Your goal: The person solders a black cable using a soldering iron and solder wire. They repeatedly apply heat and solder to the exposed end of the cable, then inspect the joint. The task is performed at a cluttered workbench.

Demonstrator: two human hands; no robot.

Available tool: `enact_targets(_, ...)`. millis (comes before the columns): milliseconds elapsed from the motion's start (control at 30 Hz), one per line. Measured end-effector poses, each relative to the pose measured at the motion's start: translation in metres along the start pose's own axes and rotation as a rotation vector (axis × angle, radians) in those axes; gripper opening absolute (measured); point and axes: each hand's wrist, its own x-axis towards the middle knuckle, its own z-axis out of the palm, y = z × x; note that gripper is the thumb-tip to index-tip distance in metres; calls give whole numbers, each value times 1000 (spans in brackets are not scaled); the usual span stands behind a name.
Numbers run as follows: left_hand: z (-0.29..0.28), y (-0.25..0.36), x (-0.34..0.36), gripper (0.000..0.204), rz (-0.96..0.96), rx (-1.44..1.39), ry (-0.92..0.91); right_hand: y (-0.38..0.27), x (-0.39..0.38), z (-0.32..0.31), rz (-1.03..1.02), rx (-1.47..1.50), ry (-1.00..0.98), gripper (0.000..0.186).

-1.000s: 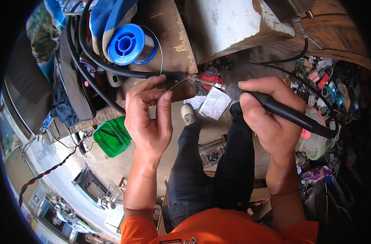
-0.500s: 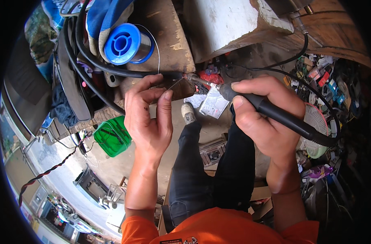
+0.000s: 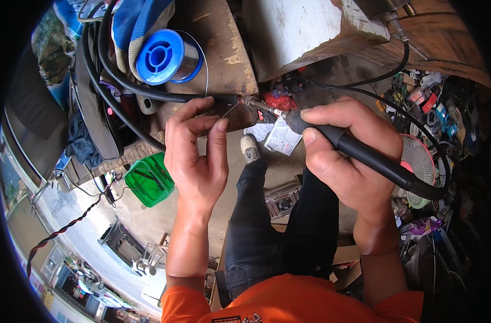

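Observation:
My right hand (image 3: 353, 185) is closed around the black handle of a soldering iron (image 3: 374, 161), whose metal tip points left. That tip meets the bared end of a thick black cable (image 3: 164, 96) at the bench edge; the exact contact is too small to make out. Between the thumb and fingers of my left hand (image 3: 197, 153) is a thin solder wire (image 3: 228, 111), its free end slanting up toward the iron's tip. The wire loops down to this hand from a blue spool (image 3: 160, 57) lying on the wooden workbench (image 3: 218, 51).
A white, worn block (image 3: 304, 32) stands at the back. The iron's black cord (image 3: 382, 97) runs along the right. Below the bench's left side is a green plastic container (image 3: 148, 180). Mixed scrap and a red-rimmed fan guard (image 3: 417, 159) lie at right.
My right hand and the soldering iron have shifted very slightly left. My left hand keeps its pinch on the solder wire, almost unmoved.

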Motion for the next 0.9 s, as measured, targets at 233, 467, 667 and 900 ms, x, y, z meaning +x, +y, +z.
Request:
enact_targets(233,-3,7,3,13,-9,34,-15,0,-1,1,-42,1,-6,24)
enact_targets(467,-9,0,9,15,-2,15,32,3,-2,0,-27,7,-2,23)
enact_targets(667,-10,8,12,15,25,66,-38,-1,1,0,37,25,11,21)
enact_targets(900,-11,6,14,14,35,73,-57,-1,0,-3,263,204,58,16)
